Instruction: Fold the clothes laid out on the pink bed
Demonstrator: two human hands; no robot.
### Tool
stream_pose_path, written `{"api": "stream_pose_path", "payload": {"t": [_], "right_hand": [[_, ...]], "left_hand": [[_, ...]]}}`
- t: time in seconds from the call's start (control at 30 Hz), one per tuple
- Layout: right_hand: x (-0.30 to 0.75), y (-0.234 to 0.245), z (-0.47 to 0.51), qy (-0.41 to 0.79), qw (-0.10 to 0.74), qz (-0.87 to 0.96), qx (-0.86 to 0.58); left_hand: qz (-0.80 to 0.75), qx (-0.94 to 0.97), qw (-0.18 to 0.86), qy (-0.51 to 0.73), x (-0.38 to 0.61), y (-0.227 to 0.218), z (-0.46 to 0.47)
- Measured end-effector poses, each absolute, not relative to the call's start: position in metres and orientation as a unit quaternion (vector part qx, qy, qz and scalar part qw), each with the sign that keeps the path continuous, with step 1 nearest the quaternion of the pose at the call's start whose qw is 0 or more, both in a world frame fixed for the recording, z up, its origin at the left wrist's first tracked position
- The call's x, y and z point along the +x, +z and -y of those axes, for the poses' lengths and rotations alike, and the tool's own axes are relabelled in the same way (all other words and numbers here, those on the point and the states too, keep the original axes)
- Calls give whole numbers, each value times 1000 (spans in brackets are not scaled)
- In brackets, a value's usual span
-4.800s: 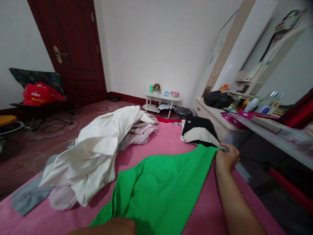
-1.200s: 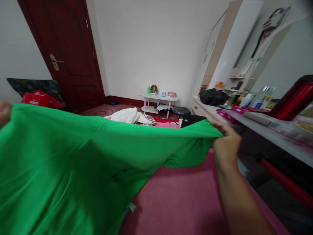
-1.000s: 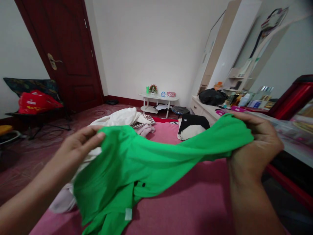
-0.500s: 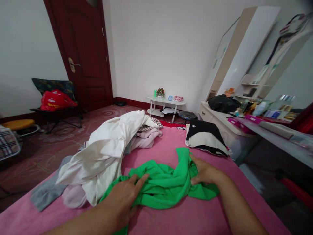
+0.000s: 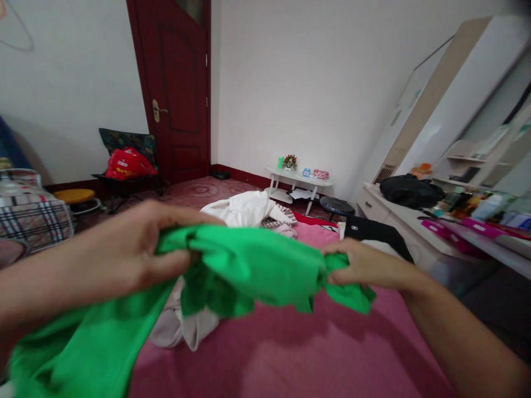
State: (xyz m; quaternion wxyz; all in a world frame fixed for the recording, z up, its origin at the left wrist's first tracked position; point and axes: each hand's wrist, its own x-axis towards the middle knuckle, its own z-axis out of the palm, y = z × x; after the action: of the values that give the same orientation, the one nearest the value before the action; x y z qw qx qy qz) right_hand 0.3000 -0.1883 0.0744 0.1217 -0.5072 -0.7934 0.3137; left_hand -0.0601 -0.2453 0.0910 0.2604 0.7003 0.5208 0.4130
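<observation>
A bunched green garment (image 5: pixel 257 265) is stretched between my hands, lifted above the pink bedspread (image 5: pixel 298 354). My left hand (image 5: pixel 145 249) grips its left part between thumb and fingers, and a long length of the cloth hangs below toward the lower left. On the other side my right hand (image 5: pixel 357 262) pinches the right part, with a short end sticking out beneath it. What kind of garment it is cannot be made out. Behind it lies a pile of white clothes (image 5: pixel 244 207), partly hidden by the green cloth.
A folded black and white garment (image 5: pixel 377 232) lies at the bed's right far side. Beyond stand a low white table (image 5: pixel 290 176), a round stool (image 5: pixel 337 205) and a dresser (image 5: pixel 394 218) with a black bag (image 5: pixel 410 190). At left, a chair holds a red bag (image 5: pixel 128 164).
Both hands have raised the green garment off the bed. My left hand has moved up and left, and the right hand has closed on the cloth. The view has turned left.
</observation>
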Motion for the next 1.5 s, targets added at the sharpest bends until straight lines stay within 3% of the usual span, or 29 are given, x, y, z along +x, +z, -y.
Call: {"api": "stream_pose_path", "payload": {"t": [0.07, 0.13, 0.2, 0.27, 0.33, 0.43, 0.57, 0.9, 1.07, 1.2, 1.3, 1.37, 1.5], "right_hand": [[292, 98, 146, 191, 300, 766, -536], [290, 107, 106, 8, 437, 718, -541], [296, 98, 76, -133, 458, 689, -546], [315, 71, 60, -181, 380, 696, -581], [348, 32, 55, -167, 263, 708, -634], [416, -30, 61, -146, 141, 677, -708], [497, -76, 79, -135, 97, 591, -790], [505, -49, 111, -64, 128, 544, -827], [425, -29, 126, -26, 202, 593, -779], [291, -1, 197, 176, 313, 751, -554], [214, 26, 264, 286, 228, 871, -329], [196, 41, 289, 299, 225, 897, -236], [220, 34, 269, 198, 336, 832, -393]], "left_hand": [[-510, 745, 64, 425, -71, 121, 210], [-496, 765, -58, 408, -73, 130, 174], [-479, 805, -67, 343, -65, 110, 142], [-493, 832, -12, 255, -53, 70, 117], [-511, 844, 16, 164, -40, 23, 102], [-533, 828, -45, 167, -27, -26, 95], [-532, 823, -73, 184, -26, -38, 96], [-533, 818, -101, 191, -24, -40, 95], [-528, 818, -116, 195, -24, -40, 97], [-535, 812, -144, 185, -20, -41, 101], [-517, 819, -175, 179, -12, -40, 114], [-482, 843, -168, 167, -5, -42, 131], [-386, 913, -80, 108, 14, -58, 172]]}}
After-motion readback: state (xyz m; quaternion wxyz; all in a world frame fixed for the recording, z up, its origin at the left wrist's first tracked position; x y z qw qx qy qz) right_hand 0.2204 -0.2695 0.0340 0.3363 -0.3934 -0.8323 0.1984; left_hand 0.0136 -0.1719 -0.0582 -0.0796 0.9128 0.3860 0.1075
